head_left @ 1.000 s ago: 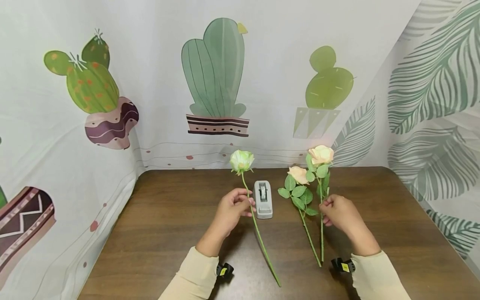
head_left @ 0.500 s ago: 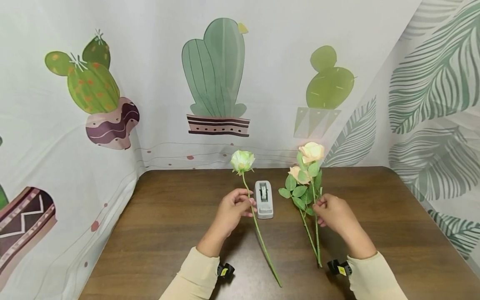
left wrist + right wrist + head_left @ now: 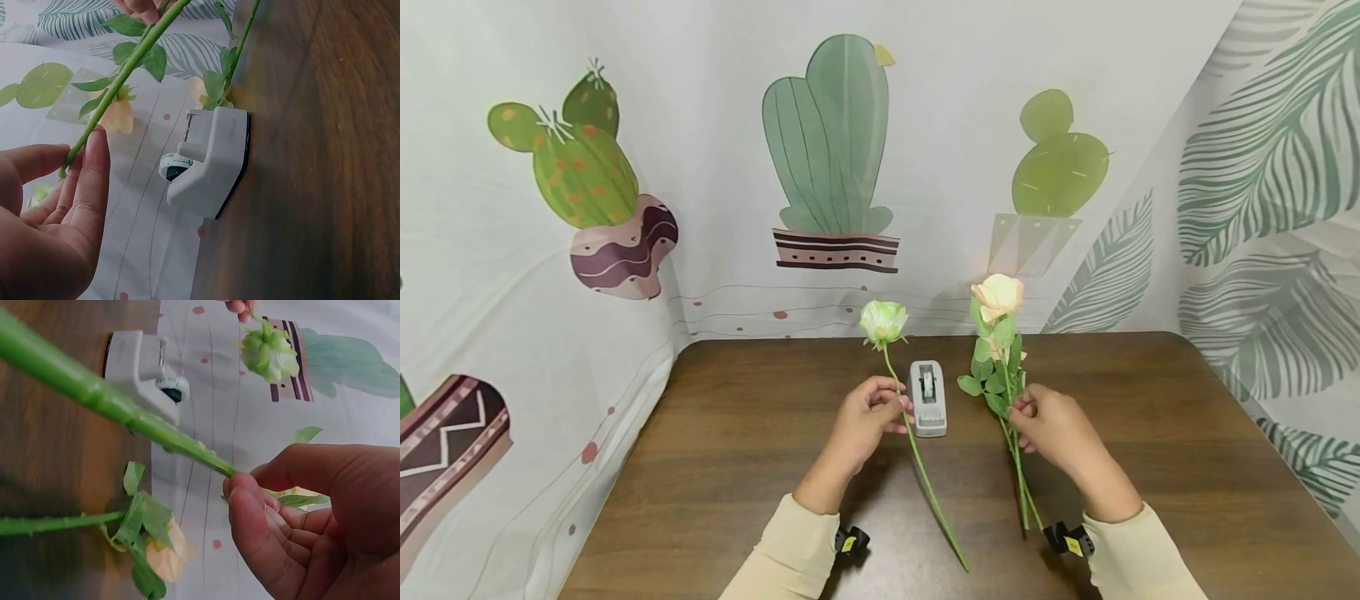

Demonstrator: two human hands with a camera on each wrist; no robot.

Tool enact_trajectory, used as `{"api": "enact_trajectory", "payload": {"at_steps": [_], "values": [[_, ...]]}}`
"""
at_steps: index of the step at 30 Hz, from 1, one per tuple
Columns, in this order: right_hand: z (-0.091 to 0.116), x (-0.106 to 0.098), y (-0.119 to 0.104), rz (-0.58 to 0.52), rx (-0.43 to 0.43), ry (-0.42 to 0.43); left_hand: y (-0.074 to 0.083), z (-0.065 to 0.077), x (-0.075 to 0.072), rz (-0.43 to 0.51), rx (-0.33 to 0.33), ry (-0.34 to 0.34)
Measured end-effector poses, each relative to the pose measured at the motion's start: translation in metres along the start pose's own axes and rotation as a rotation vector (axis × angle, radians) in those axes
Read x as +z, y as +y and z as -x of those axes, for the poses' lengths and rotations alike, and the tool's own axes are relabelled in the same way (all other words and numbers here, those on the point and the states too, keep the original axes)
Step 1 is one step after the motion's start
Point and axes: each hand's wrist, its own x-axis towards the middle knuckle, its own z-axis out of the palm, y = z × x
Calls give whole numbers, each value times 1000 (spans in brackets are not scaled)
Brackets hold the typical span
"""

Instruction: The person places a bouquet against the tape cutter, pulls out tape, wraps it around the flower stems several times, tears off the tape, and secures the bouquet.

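Note:
My left hand (image 3: 868, 417) pinches the green stem of a white-green rose (image 3: 883, 323), whose bloom stands up past the table's back edge. In the left wrist view that stem (image 3: 128, 69) runs between thumb and fingers. My right hand (image 3: 1051, 423) pinches the stem of a peach rose (image 3: 997, 297) between thumb and fingertips. Behind it, a second peach rose (image 3: 165, 550) lies on the table, its bloom mostly hidden by leaves in the head view. Between the hands stands a pale grey tape dispenser (image 3: 928, 400), right by my left fingertips.
The brown wooden table (image 3: 737, 450) reaches back to a white curtain (image 3: 715, 167) printed with cacti and leaves. A black wrist camera (image 3: 852, 542) sits at my left cuff, another wrist camera (image 3: 1067, 539) at my right.
My right hand has moved left with its peach rose, which now overlaps the lying one; the two stems cross in the head view. The left hand has stayed nearly still.

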Motion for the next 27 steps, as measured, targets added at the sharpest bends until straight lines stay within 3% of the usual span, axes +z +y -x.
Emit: {"api": "enact_trajectory", "payload": {"at_steps": [16,27], "values": [[1,14,-21,-9,-93,-4,-1,0,0,-3,0,9],[2,27,-33,3,-108,-31,2,0,-1,15,7,34]]}}
